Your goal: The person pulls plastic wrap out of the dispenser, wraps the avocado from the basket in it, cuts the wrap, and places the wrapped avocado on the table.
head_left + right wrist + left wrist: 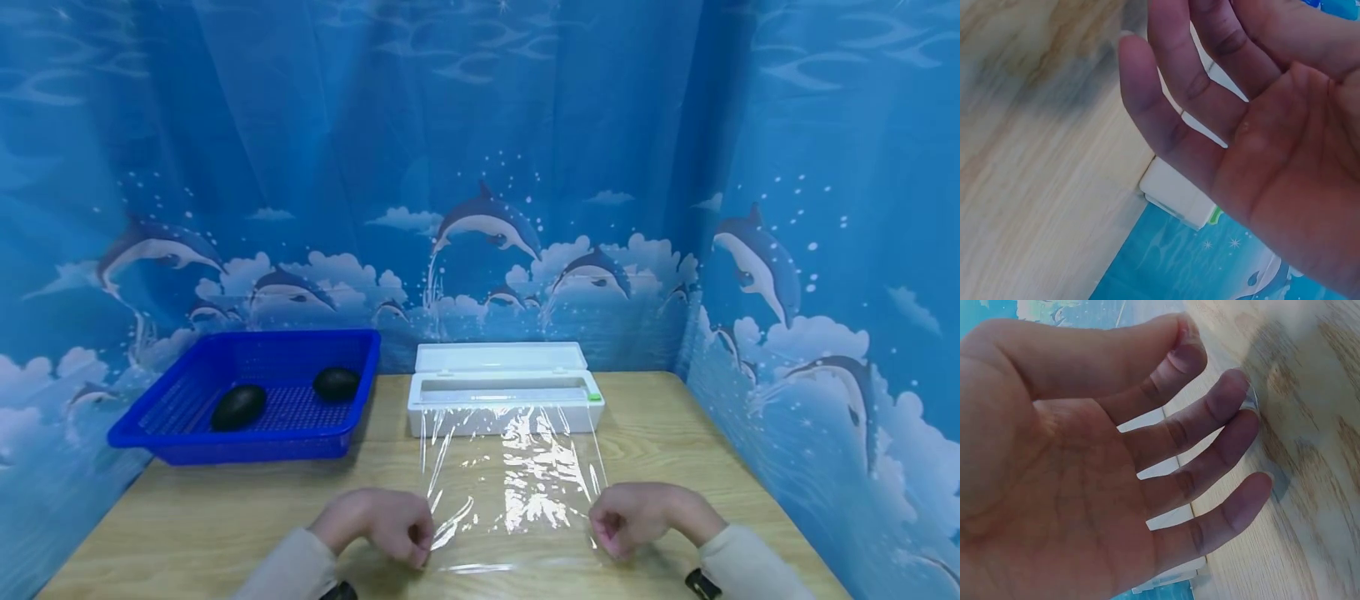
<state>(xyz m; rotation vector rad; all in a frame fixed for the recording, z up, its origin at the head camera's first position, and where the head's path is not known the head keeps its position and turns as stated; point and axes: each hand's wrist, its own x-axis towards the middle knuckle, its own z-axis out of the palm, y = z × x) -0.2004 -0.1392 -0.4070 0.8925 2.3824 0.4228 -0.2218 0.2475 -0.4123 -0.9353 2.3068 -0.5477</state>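
A sheet of clear plastic wrap [517, 475] stretches from a white wrap dispenser box [502, 421] toward the front of the table. My left hand [390, 525] pinches its near left corner; thumb and index fingertip meet in the left wrist view, the other fingers [1222, 447] loosely bent. At the near right corner, my right hand [637, 517] pinches the film, though the right wrist view cuts off those fingertips. The box lid [501, 357] stands raised at the back, and a green slider [595, 397] sits on the box's right end.
A blue plastic basket [247, 446] stands at the back left of the wooden table [645, 433], with two dark oval objects, one left [238, 407] and one right [337, 383], inside. A dolphin-printed blue curtain [480, 125] encloses the back and sides.
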